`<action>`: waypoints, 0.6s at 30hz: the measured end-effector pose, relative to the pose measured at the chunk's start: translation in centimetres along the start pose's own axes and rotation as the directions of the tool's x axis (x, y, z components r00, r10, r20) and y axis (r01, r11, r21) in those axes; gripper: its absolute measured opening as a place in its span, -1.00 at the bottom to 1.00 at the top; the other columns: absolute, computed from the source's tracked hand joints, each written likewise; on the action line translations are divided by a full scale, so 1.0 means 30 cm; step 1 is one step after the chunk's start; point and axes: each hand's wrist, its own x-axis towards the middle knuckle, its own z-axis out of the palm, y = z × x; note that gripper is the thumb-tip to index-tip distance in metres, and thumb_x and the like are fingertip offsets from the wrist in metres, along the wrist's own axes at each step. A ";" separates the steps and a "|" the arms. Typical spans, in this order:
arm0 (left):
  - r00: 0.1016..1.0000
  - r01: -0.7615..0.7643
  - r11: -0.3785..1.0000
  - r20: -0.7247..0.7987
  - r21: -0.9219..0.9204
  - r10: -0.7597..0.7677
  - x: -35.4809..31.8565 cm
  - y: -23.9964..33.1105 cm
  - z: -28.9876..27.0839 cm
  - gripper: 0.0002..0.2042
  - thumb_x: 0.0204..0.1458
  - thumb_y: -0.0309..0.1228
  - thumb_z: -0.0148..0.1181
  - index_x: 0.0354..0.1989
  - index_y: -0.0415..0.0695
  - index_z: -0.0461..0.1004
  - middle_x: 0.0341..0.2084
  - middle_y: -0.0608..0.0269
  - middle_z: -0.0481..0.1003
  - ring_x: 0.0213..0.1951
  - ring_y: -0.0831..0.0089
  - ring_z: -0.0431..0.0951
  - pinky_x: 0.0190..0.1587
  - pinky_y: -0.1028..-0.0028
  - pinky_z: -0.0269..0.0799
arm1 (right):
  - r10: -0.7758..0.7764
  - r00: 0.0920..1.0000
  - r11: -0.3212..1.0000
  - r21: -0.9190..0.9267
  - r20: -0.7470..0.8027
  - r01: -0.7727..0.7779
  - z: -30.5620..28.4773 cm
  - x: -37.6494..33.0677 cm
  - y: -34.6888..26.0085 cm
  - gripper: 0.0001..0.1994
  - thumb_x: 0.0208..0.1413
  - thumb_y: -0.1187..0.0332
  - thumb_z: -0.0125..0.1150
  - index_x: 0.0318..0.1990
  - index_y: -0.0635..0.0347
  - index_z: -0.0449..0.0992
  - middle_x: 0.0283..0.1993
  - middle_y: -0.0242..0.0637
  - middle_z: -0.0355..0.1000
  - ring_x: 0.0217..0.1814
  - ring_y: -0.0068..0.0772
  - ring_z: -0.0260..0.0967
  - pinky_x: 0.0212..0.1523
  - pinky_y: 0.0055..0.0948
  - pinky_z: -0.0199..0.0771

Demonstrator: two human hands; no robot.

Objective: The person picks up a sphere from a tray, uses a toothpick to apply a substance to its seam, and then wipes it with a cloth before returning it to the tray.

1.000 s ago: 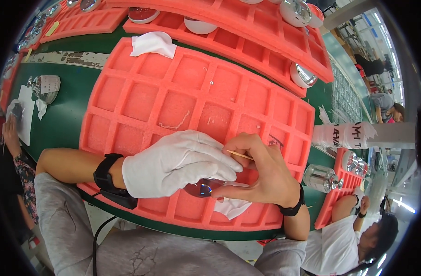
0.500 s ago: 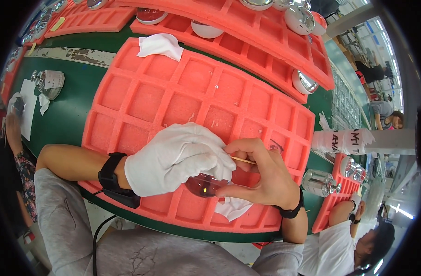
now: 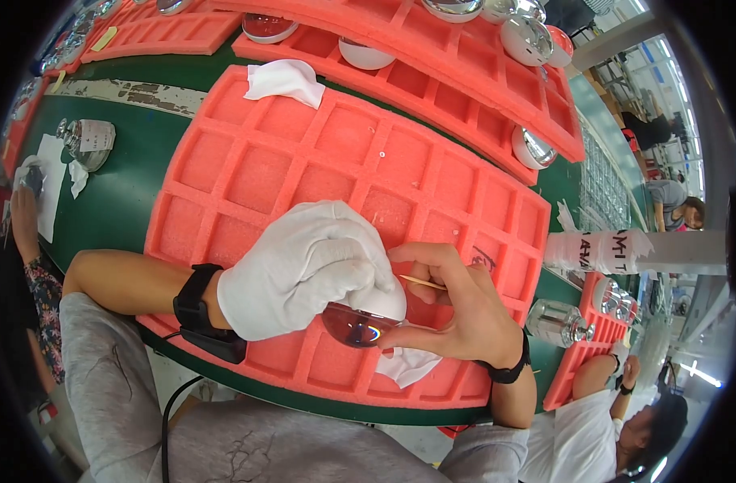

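My left hand (image 3: 307,270), in a white glove, curls round a rounded piece with a white shell and a dark, glossy, see-through face (image 3: 358,326). The gloved fingers cover much of its far side. My right hand (image 3: 472,310) is bare and grips a thin wooden stick (image 3: 423,282) whose pointed end aims at the glove and the white shell. The right thumb rests at the near rim of the rounded piece. Both hands are above a pink foam tray (image 3: 263,177) with square compartments. A white cloth (image 3: 410,366) lies in the tray beneath my right hand.
Stacked pink foam trays (image 3: 456,80) with silvery domes stand at the far side. Another white cloth (image 3: 286,82) lies on the tray's far edge. Glass bottles stand left (image 3: 88,143) and right (image 3: 557,320) on the green table (image 3: 134,201). Co-workers sit at both sides.
The gloved fingers have shifted, and more of the white shell shows between the hands. The rounded piece has turned slightly, and its reflection has changed. The stick's tip sits clearer of the glove.
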 end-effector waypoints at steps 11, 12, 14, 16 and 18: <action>0.975 0.186 0.953 -0.075 -0.239 -0.209 -0.013 0.049 -0.005 -0.56 0.47 -0.27 -0.19 -0.53 -0.15 0.31 -0.48 0.11 0.48 -0.40 0.32 0.54 -0.30 0.42 0.48 | 0.062 0.995 0.994 0.090 0.083 -0.069 -0.006 0.004 0.012 -0.18 -0.25 0.15 0.75 0.19 0.18 0.40 -0.50 -0.44 0.20 -0.48 -0.59 0.14 -0.45 -0.54 0.16; 0.965 0.207 0.928 -0.095 -0.310 -0.247 -0.014 0.058 -0.003 -0.55 0.47 -0.25 -0.20 -0.53 -0.16 0.30 -0.50 0.10 0.47 -0.41 0.34 0.54 -0.32 0.43 0.48 | 0.072 0.993 0.992 0.095 0.096 -0.081 -0.008 0.006 0.011 -0.19 -0.25 0.16 0.75 0.18 0.18 0.41 -0.49 -0.44 0.20 -0.48 -0.59 0.14 -0.44 -0.55 0.16; 0.952 0.221 0.898 -0.116 -0.380 -0.283 -0.010 0.068 -0.006 -0.53 0.48 -0.23 -0.20 -0.54 -0.17 0.29 -0.51 0.09 0.45 -0.43 0.36 0.54 -0.34 0.44 0.48 | 0.067 0.992 0.991 0.106 0.106 -0.079 -0.012 0.010 0.018 -0.20 -0.25 0.17 0.75 0.17 0.18 0.43 -0.49 -0.44 0.20 -0.47 -0.60 0.14 -0.44 -0.55 0.16; 0.921 0.248 0.797 -0.121 -0.550 -0.370 -0.007 0.079 -0.013 -0.53 0.48 -0.24 -0.20 -0.56 -0.17 0.25 -0.51 0.08 0.45 -0.44 0.37 0.54 -0.34 0.44 0.49 | 0.064 0.991 0.988 0.135 0.118 -0.080 -0.012 0.012 0.023 -0.22 -0.25 0.19 0.75 0.16 0.19 0.45 -0.49 -0.44 0.21 -0.47 -0.61 0.14 -0.44 -0.56 0.15; 0.904 0.251 0.737 -0.120 -0.627 -0.410 -0.006 0.081 -0.024 -0.53 0.48 -0.24 -0.19 -0.56 -0.18 0.24 -0.51 0.07 0.44 -0.45 0.38 0.55 -0.35 0.43 0.50 | 0.078 0.989 0.985 0.143 0.128 -0.096 -0.014 0.015 0.021 -0.22 -0.25 0.18 0.75 0.16 0.19 0.45 -0.49 -0.45 0.21 -0.46 -0.61 0.14 -0.43 -0.56 0.15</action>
